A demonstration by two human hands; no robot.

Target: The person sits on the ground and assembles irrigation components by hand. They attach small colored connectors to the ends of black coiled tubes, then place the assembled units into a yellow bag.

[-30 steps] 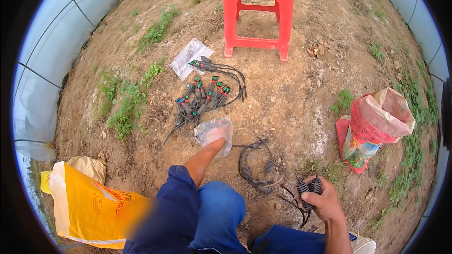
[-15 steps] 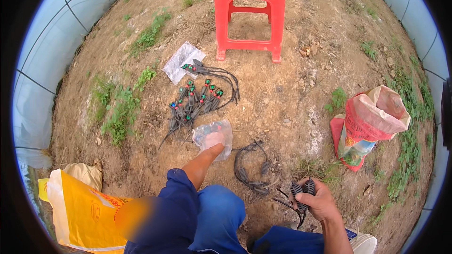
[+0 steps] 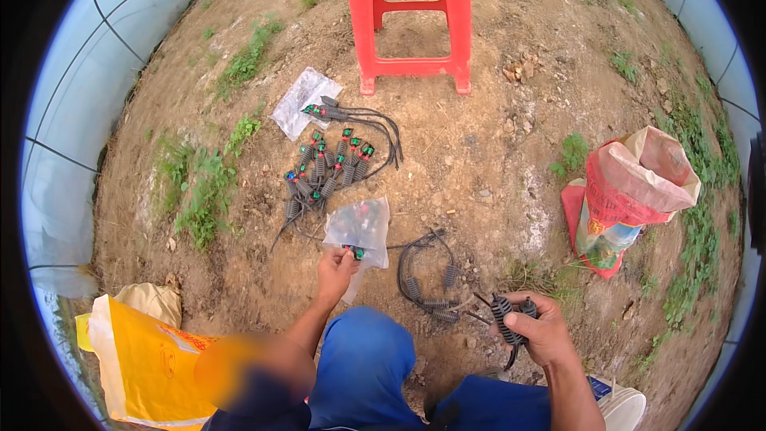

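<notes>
Pinching a small black connector (image 3: 353, 252) with green and red tips, the left hand (image 3: 335, 268) has its fingers closed on it right at the lower edge of a clear plastic bag (image 3: 361, 227) lying on the bare dirt ground (image 3: 479, 144). More such parts show dimly through the bag. The right hand (image 3: 536, 329) is curled shut around a bundle of black ribbed connectors (image 3: 507, 319), thin wires sticking out either side of the fist. Between the two hands, a loose coil of black cable (image 3: 423, 275) with ribbed plugs lies on the soil, just beside the bag.

Beyond the bag sits a heap of connectors (image 3: 323, 172) with red and green ends, their black leads looping off to the right. A second, flat plastic bag (image 3: 302, 101) lies at the far end of that heap. Further out stands a red plastic stool (image 3: 408, 20). Off to the person's right, well apart, a red and white sack (image 3: 630, 191) slumps open on the ground. Near the left knee (image 3: 363, 359), clad in blue, lies a yellow sack (image 3: 144, 363). Tufts of grass (image 3: 199, 191) dot the left side.
</notes>
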